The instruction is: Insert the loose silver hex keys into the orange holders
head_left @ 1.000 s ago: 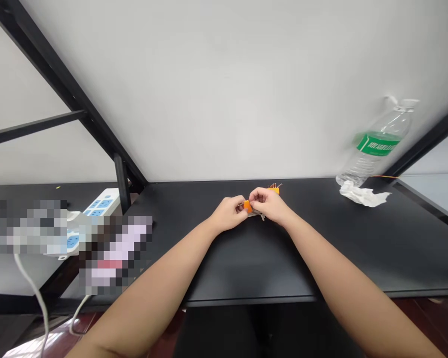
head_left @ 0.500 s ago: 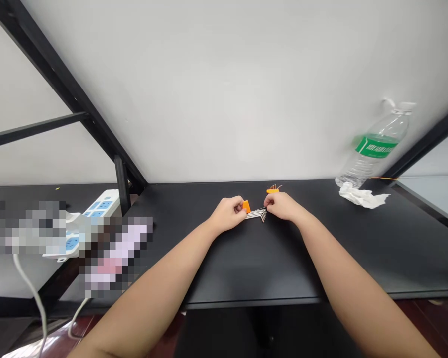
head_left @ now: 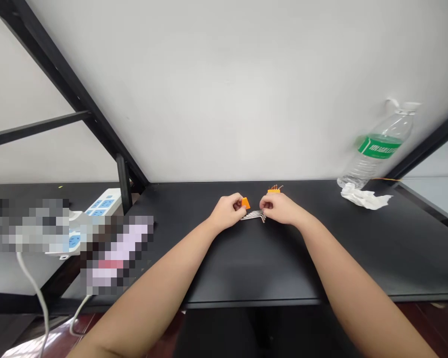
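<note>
Between my hands, several silver L-shaped keys point(head_left: 254, 215) lie side by side on the black table point(head_left: 246, 263), bent ends to the right. My left hand point(head_left: 230, 211) is closed on an orange holder point(head_left: 245, 203), just above the left ends of the keys. My right hand point(head_left: 277, 208) is closed at the bent ends; its fingertips are pressed together, and anything small between them is too small to make out. Just behind the right hand sits a second orange piece point(head_left: 274, 191) with several thin copper-coloured rods sticking up from it.
A clear bottle with a green label point(head_left: 380, 146) leans at the back right, with crumpled white tissue point(head_left: 365, 197) before it. At left are a white power strip point(head_left: 106, 203), a blurred pinkish item point(head_left: 125, 248), cables and a black frame post point(head_left: 124, 184).
My right hand has shifted slightly left and down, nearer the bent ends. The left hand, with the orange holder, has barely moved. The dark key seen between the hands before no longer shows.
</note>
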A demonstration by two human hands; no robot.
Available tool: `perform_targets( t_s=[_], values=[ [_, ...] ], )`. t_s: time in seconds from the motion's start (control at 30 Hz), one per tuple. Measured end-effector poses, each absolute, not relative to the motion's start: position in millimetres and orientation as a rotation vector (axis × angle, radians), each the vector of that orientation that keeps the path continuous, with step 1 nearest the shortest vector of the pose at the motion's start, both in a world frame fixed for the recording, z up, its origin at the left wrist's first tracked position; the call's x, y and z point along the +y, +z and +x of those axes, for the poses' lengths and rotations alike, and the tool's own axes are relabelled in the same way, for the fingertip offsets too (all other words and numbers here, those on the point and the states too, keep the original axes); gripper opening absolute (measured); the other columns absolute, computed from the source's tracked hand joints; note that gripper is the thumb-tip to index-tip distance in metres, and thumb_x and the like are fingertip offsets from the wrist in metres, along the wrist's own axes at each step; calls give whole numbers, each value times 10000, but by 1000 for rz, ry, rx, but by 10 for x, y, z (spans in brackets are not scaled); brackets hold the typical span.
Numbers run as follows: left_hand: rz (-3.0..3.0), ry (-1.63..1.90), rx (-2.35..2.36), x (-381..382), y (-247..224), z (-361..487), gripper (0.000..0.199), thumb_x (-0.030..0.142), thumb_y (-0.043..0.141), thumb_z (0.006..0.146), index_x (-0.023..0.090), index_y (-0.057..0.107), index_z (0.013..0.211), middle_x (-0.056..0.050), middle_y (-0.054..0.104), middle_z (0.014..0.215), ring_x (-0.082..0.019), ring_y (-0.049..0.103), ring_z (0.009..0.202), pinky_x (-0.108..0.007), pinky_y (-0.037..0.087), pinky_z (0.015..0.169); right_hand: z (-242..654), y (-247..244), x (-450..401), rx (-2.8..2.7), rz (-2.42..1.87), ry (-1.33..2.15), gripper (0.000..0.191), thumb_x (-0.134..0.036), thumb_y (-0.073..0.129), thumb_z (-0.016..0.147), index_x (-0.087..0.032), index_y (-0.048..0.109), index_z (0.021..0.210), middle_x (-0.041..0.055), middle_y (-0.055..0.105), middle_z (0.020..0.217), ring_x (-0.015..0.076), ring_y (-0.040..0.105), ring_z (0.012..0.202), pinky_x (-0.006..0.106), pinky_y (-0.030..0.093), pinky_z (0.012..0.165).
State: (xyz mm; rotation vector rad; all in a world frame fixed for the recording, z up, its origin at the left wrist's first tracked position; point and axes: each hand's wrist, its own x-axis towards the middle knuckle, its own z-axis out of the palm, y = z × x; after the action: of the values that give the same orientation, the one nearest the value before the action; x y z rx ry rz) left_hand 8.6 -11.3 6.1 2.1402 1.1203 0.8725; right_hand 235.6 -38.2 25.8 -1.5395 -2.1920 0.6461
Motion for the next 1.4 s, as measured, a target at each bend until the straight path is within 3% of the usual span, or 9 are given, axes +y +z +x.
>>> perform_targets(
  t_s=[0.2,0.4,0.57,0.77,0.93,1.4],
  values=[
    [1863,1033,1109,-44,10,87,174,190,619,762,194,544,918,25,639,772,-106,571,612,-237,457,601,2298,270,-484,-2455,-1453,591,129,-157,632,826,-217,729,885,54,639,982,164,589,775,285,434,715],
    [1795,1076,1027,-17,-23,78,478,203,601,844,208,541,1318,3,646,866,-111,625,672,-257,520,690,2199,234,-529,-2515,-1499,513,109,-86,647,738,-195,649,739,57,624,921,161,547,724,285,399,678],
    [1613,1134,912,-15,-20,107,394,265,657,849,183,615,1232,-11,629,852,-115,625,682,-278,542,713,2287,393,-559,-2353,-1372,755,112,-125,599,778,-214,652,818,1,648,783,138,551,652,260,403,619],
    [1242,1152,793,-62,73,130,513,329,755,796,183,595,1261,26,594,773,-82,549,578,-347,593,749,2482,530,-497,-1833,-1331,589,126,-307,632,848,-219,722,845,18,691,801,171,600,707,301,466,674],
    [1208,1114,744,-95,106,132,505,337,792,781,171,619,1226,24,604,763,-78,546,569,-328,588,737,2422,484,-483,-1821,-1192,538,145,-295,630,866,-217,744,827,44,716,909,186,635,781,321,494,728],
    [1217,1126,757,-95,85,132,505,337,797,775,180,615,1219,22,616,781,-90,592,605,-313,580,738,2398,546,-534,-1848,-1205,548,156,-285,618,871,-217,755,839,44,714,897,176,619,741,315,482,689]
  ],
)
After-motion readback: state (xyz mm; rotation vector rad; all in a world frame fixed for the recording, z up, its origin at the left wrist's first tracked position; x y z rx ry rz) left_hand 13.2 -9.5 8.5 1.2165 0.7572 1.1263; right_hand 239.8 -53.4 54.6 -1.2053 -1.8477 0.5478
